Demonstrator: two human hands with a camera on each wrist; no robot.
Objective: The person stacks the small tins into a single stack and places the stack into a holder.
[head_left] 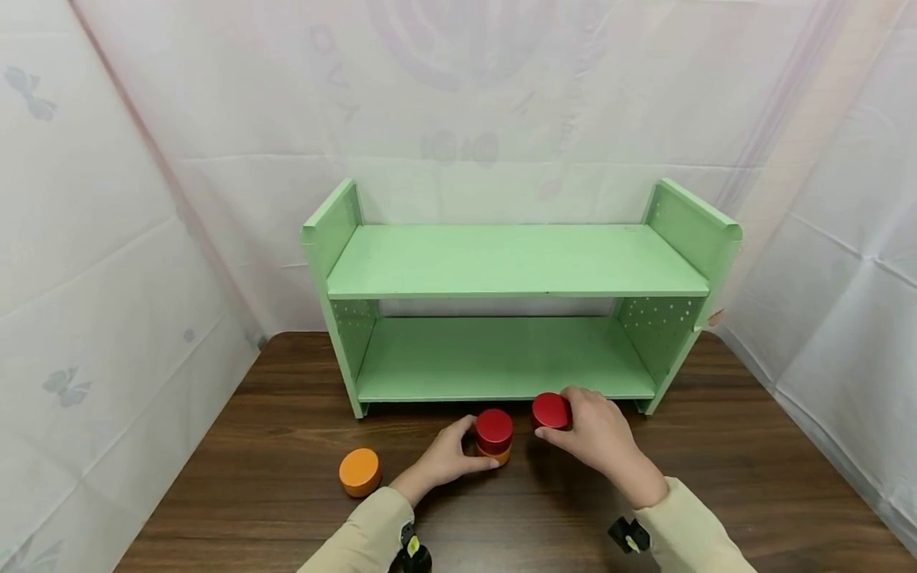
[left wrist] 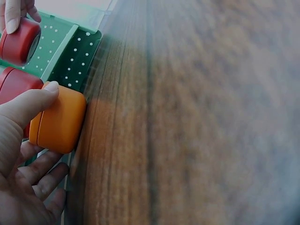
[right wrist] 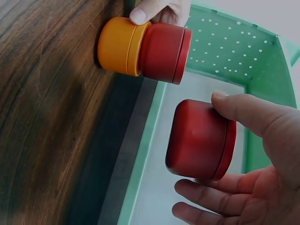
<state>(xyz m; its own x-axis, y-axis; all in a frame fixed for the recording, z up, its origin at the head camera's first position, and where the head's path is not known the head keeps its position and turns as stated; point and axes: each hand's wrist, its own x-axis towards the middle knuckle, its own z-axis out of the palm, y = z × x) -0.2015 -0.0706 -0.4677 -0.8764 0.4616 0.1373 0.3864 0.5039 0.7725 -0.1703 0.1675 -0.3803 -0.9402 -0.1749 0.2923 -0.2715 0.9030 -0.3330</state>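
A red lidded round jar (head_left: 494,427) stands on top of an orange jar (left wrist: 63,119), forming a stack on the table. My left hand (head_left: 446,455) grips the lower orange jar, thumb on its near side and fingers curled behind it. To the right of the stack, my right hand (head_left: 598,430) holds a second red jar (right wrist: 199,138) between thumb and fingers, raised above the tabletop and apart from the stack. Another orange jar (head_left: 360,472) rests on the table left of my left hand, touched by neither hand.
A green two-tier shelf (head_left: 516,259) stands at the back of the dark wooden table (head_left: 286,414), just behind the jars. Its side panels are perforated. White printed sheeting (head_left: 215,95) hangs behind and along both sides.
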